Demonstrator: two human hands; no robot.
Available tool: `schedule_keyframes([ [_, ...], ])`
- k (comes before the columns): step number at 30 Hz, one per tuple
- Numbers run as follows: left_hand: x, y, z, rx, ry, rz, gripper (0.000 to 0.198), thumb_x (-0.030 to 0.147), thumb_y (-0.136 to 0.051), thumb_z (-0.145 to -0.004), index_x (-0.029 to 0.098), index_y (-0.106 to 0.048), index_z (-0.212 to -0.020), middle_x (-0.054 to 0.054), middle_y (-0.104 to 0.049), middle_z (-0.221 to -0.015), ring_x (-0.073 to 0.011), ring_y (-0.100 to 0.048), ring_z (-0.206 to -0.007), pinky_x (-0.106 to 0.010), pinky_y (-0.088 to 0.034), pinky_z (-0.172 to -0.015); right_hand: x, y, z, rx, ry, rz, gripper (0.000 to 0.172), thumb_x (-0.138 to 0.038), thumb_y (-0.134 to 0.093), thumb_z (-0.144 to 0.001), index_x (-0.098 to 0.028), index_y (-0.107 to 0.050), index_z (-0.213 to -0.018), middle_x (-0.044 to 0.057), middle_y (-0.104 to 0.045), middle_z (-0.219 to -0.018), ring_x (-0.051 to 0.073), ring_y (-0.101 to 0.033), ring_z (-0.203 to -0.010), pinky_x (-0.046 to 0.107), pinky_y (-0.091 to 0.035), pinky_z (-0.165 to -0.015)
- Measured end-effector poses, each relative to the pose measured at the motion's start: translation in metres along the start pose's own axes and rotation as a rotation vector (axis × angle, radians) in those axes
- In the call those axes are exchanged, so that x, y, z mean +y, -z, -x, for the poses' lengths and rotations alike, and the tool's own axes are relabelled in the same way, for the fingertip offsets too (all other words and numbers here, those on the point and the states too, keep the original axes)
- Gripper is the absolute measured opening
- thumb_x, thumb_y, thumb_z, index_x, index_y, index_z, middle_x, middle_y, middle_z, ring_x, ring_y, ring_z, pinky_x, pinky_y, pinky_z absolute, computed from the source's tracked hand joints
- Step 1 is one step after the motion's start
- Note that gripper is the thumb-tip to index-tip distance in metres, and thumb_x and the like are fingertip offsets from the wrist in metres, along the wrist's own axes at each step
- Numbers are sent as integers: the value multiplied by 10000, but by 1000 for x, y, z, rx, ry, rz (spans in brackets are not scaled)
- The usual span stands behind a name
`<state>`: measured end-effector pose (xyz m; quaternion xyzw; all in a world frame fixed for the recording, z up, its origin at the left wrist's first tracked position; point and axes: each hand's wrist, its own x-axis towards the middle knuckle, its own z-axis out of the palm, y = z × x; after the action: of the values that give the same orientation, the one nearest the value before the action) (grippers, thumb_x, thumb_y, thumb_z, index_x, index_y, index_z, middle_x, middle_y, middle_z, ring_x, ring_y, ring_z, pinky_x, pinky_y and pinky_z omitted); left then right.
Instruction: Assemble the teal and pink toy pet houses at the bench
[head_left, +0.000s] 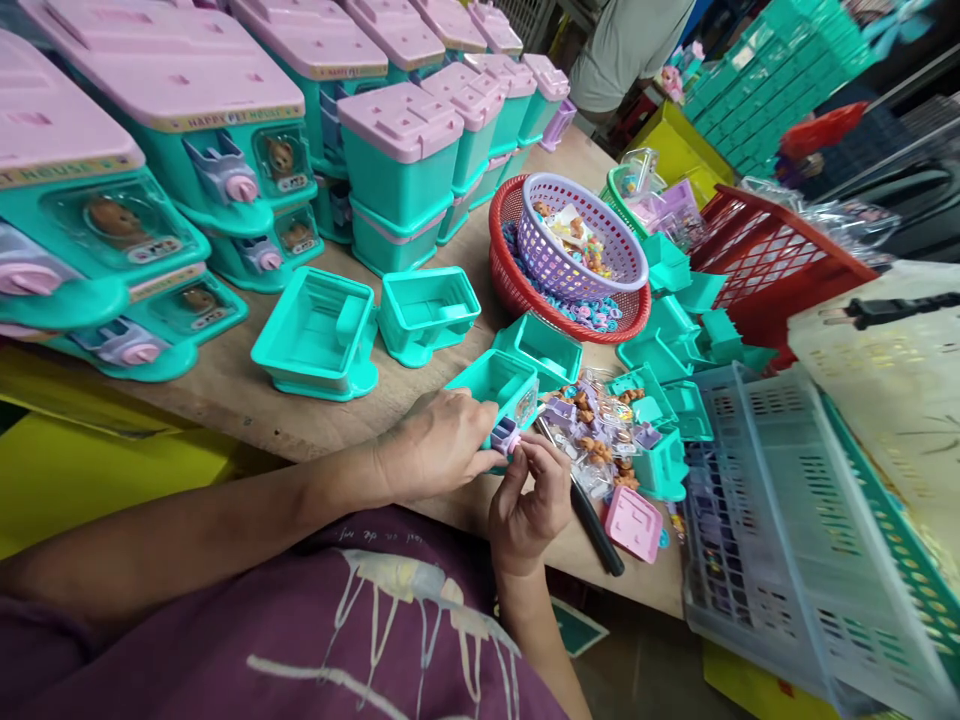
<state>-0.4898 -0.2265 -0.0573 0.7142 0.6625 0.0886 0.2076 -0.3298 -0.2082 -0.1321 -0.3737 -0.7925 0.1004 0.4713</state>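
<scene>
Right now the left hand steadies a teal toy shell at the near edge of the table, fingers curled round its front corner. The right hand pinches a lilac knob against that front. It looks like a fitting step, and seating the knob would need careful alignment and a firm press.

Teal housing; lilac knob in front

Four open teal shells sit in front: three loose on the bench, one held. More are heaped to the right, too jumbled to count. One small purple piece. Two round baskets, the purple basket nested in the red basket. One loose pink lid. One black tool. Two hands, a left hand and a right hand.
</scene>
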Motion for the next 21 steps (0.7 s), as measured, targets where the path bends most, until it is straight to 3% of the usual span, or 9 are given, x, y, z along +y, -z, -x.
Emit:
schedule_keyframes([
  [6, -5, 7, 0, -31, -96, -43, 316, 457, -566, -865, 148, -630, -886, -109, -658, -851, -273, -637, -836, -342, -470, -701, -1, 0, 11, 38, 7, -89, 260, -49, -572, -882, -215, -588, -1082, 60, -651, -1000, 162, -654, -953, 355, -572, -819],
  [11, 1, 4, 3, -54, -117, -159, 407, 550, -547, -866, 153, -627, -904, -122, -650, -886, -286, -618, -899, -360, -470, -744, 8, 10, 25, -48, 6, -201, 305, -40, -567, -873, -228, -607, -1110, 72, -663, -1033, 166, -667, -962, 349, -584, -821],
  [16, 4, -13, 6, -65, -201, -247, 266, 410, -532, -903, 157, -610, -887, -127, -638, -897, -296, -576, -960, -373, -459, -757, 14, 16, 40, -128, 52, -202, 304, -72, -550, -886, -223, -616, -1141, 89, -668, -1058, 172, -671, -990, 348, -592, -844],
  [21, 1, -14, 7, -115, -217, -329, 184, 334, -551, -877, 161, -615, -876, -130, -639, -858, -298, -569, -908, -366, -438, -693, 12, 15, 42, -265, 84, -212, 217, -125, -574, -894, -203, -636, -1087, 86, -685, -1015, 156, -674, -947, 282, -592, -792],
])
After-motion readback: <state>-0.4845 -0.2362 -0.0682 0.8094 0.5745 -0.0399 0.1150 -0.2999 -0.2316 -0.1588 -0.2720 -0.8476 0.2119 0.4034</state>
